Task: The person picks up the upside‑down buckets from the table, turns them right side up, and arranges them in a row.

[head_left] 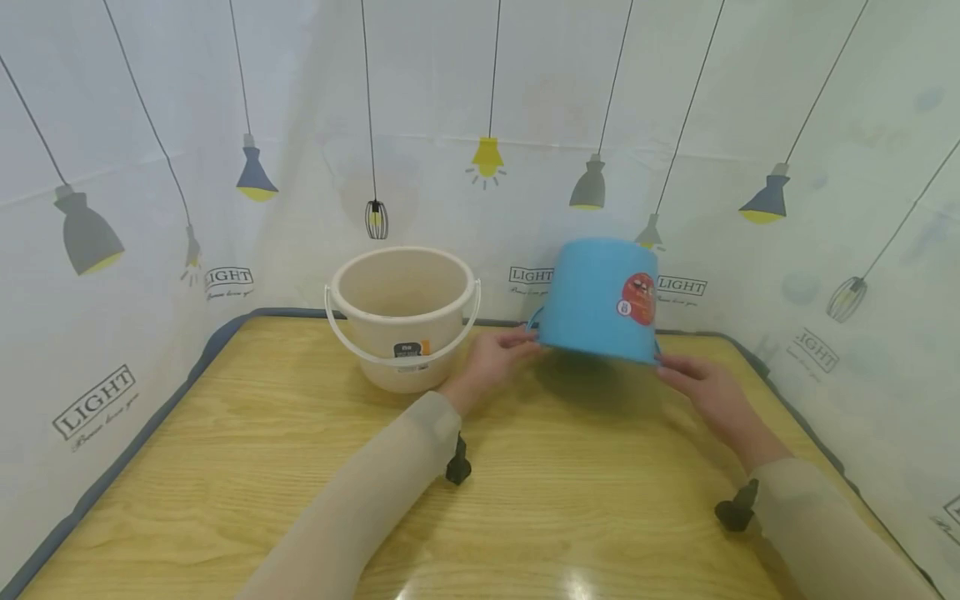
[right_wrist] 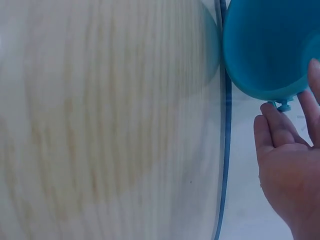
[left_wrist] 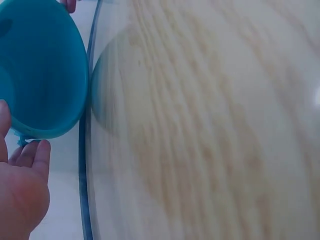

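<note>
A light blue bucket (head_left: 592, 300) with a red label is turned upside down, tilted, its mouth facing down over the back of the table. My left hand (head_left: 495, 358) holds it at the left of its rim. On the opposite side, my right hand (head_left: 708, 396) grips the rim by the handle joint. The left wrist view looks into the bucket's hollow inside (left_wrist: 45, 65), with the thumb and fingers of my left hand (left_wrist: 22, 190) at the rim. Fingers of my right hand (right_wrist: 290, 165) touch the handle joint (right_wrist: 284, 106) in the right wrist view.
A cream bucket (head_left: 405, 333) stands upright at the back left, its white handle (head_left: 405, 361) hanging down in front. Beneath both is a wood-grain table (head_left: 525, 500) with a dark blue edge. Around it hangs a white sheet (head_left: 435, 75) printed with lamps.
</note>
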`<state>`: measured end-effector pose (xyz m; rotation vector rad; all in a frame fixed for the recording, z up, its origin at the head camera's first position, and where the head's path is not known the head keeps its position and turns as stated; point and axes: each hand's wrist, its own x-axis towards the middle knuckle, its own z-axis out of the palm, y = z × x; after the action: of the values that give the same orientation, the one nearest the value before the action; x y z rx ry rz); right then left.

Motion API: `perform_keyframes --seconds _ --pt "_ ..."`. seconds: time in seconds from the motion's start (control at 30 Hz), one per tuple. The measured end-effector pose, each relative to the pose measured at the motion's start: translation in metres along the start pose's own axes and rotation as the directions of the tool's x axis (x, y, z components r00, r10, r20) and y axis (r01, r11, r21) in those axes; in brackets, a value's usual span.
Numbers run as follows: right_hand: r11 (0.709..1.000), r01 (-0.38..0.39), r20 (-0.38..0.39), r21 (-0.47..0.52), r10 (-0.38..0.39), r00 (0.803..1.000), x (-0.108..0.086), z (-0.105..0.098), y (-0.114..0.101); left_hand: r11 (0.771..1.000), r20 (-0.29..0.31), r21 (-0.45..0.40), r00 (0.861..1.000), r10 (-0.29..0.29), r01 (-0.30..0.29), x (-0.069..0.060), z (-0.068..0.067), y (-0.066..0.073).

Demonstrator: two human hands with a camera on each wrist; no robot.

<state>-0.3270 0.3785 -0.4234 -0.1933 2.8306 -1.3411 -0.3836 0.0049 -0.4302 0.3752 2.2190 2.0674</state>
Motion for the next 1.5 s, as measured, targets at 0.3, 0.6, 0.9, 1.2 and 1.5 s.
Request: perform_keyframes --seconds 0.3,0.6,0.9,1.2,1.5 --pt "0.973 -0.021 -0.006 0.229 0.023 1.000 -0.001 0.002 -0.001 0.998 -0.081 0.005 0.995 0.066 -0.066 0.004 0.000 -0.003" --pt "0.858 0.086 -0.091 0.507 -0.046 0.995 0.001 0.006 -0.002 0.994 -0.081 -0.018 0.991 0.104 -0.106 0.000 0.000 0.007" --pt "0.854 0.134 -0.155 0.503 -0.063 0.986 -0.003 0.005 -0.008 0.990 -0.100 -0.054 0.987 0.125 -0.131 -0.009 0.000 0.019" --pt "0.932 0.129 -0.175 0.340 -0.072 0.982 -0.006 -0.010 -0.012 0.988 -0.095 -0.087 0.988 0.121 -0.129 -0.011 0.006 0.023" --pt "0.989 0.073 -0.162 0.131 -0.051 0.985 -0.013 -0.024 -0.021 0.978 -0.076 -0.073 0.979 0.189 -0.195 -0.018 0.008 0.033"
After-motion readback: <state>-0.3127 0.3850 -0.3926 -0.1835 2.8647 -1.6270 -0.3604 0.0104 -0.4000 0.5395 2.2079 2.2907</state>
